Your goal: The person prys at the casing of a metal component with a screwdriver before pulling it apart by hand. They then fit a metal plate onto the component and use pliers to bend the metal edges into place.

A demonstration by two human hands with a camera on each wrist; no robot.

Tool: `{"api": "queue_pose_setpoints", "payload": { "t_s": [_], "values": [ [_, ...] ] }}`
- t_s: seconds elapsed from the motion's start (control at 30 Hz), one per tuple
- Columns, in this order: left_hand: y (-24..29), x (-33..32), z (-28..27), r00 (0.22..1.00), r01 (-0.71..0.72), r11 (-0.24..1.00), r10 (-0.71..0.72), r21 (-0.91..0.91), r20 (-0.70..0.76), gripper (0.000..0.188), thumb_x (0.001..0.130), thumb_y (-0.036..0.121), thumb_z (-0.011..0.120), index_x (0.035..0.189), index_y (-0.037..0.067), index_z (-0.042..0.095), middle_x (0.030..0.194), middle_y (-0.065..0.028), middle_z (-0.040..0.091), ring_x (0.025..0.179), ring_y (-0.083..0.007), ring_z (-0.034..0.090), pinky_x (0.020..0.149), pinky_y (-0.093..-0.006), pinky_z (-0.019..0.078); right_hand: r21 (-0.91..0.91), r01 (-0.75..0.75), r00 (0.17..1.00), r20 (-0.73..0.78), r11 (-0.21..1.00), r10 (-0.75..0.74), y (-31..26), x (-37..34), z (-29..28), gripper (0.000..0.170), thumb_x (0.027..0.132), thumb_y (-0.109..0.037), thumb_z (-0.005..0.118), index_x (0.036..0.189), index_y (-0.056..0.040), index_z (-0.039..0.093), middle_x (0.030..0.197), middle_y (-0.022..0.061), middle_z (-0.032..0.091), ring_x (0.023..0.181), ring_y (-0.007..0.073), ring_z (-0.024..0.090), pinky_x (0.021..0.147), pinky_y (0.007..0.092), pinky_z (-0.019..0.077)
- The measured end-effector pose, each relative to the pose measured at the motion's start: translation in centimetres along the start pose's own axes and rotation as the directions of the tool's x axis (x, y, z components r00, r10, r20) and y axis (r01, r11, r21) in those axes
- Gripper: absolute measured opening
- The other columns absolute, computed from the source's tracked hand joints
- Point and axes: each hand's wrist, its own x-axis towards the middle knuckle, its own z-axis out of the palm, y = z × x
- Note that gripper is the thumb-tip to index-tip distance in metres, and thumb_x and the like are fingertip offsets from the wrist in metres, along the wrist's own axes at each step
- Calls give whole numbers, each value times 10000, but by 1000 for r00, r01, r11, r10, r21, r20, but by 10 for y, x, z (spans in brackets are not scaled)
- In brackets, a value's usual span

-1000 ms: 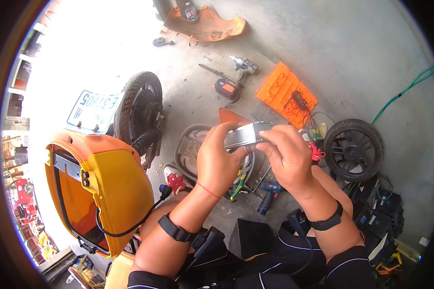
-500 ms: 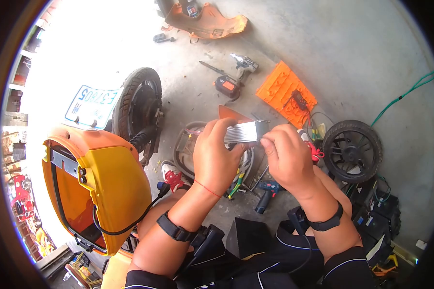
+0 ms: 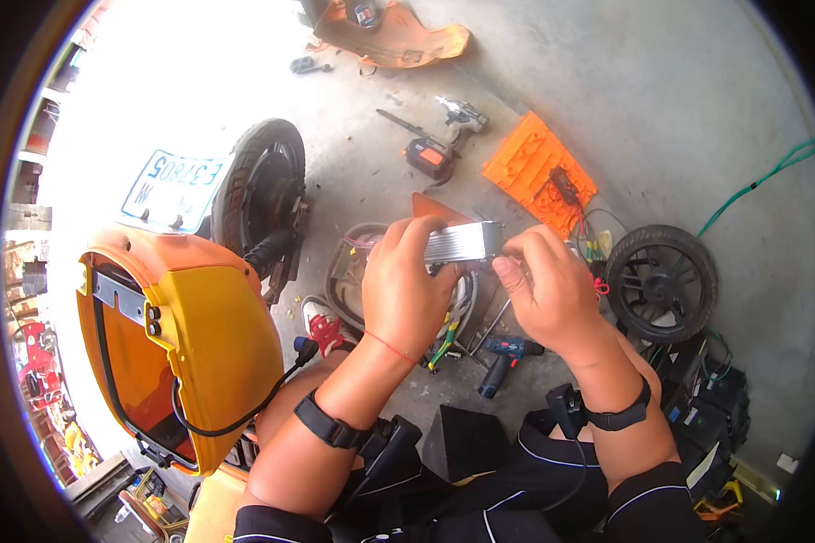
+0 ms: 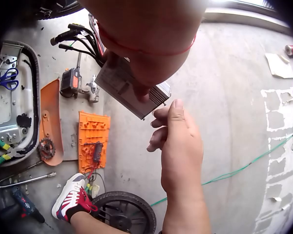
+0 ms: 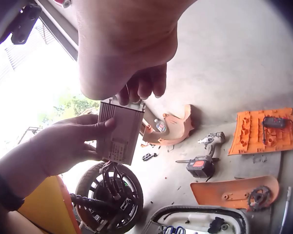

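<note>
My left hand [image 3: 406, 285] grips a silver finned metal box [image 3: 462, 244] between thumb and fingers, and black cables trail from its far end in the right wrist view. In that view the box [image 5: 121, 134] shows a printed label, with my left hand [image 5: 63, 144] around its side. My right hand [image 3: 552, 294] is beside the box's other end, fingers loosely bent and thumb extended. A small gap separates my right hand [image 4: 183, 146] from the corner of the box [image 4: 132, 92] in the left wrist view, where small screws stick out.
A yellow-orange scooter body [image 3: 217, 335] stands at the left, near a wheel [image 3: 267, 190]. On the floor lie an orange panel [image 3: 530, 176], an impact wrench [image 3: 462, 116], a drill [image 3: 501, 362] and a loose wheel [image 3: 661, 282]. Black boxes [image 3: 711, 412] sit at the lower right.
My right hand has moved slightly away from the end of the box, and its fingers have loosened. The box remains in my left hand, turned slightly.
</note>
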Motion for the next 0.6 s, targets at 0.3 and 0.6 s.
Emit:
{"api": "queue_pose_setpoints", "payload": {
  "t_s": [0.3,0.6],
  "values": [
    [1,-1,1,999,-52,998,51,48,15,493,694,167,924,1121,61,700,1113,-128,702,1042,-366,663,906,-452,526,11,57,998,7,998,-57,1,2,-1,152,906,-82,721,1013,-20,633,979,129,640,895,366,654,754,450,537],
    [4,-2,1,995,-99,991,98,94,20,478,708,167,907,1131,81,703,1167,-102,686,1058,-357,645,913,-455,523,101,-84,990,117,991,72,-2,0,-1,68,949,-62,654,952,-8,614,953,165,647,900,407,649,761,481,525]
  ]
}}
